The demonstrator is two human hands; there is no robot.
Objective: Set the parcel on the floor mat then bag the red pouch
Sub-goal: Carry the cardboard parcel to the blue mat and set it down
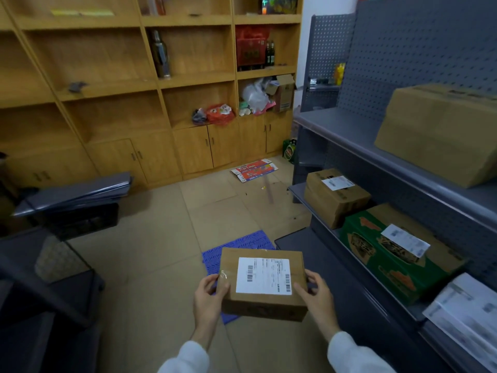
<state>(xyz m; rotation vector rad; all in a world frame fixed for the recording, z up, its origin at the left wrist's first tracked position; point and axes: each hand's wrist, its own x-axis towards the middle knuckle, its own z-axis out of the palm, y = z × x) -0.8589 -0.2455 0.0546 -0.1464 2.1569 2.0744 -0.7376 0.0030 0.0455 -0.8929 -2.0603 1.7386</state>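
Over on the left a stack of grey mailing bags (78, 191) is lying on a dark crate, well apart from the person. Coming toward the middle, the left hand (208, 296) is gripping the near left corner of the parcel (265, 282), thumb over the top edge and fingers wrapping the side. The parcel, a brown cardboard box with a white shipping label (265, 275) facing up, is being carried level, its long axis running left to right across the body. The right hand (316, 294) is clamping the opposite end in the same way, so both hands are sharing the load about evenly.

Directly beneath and just beyond the box, the blue floor mat (239, 242) is showing past its far edge and lower left corner. Judging from that, the parcel needs only to be lowered straight down and slightly forward; neither hand looks closer to the mat than the other.

Further back, a red pouch (219, 114) is sitting in a wooden shelf compartment; whether it is the one meant I cannot tell. To the right, grey metal shelving (349, 135) is holding other boxes.
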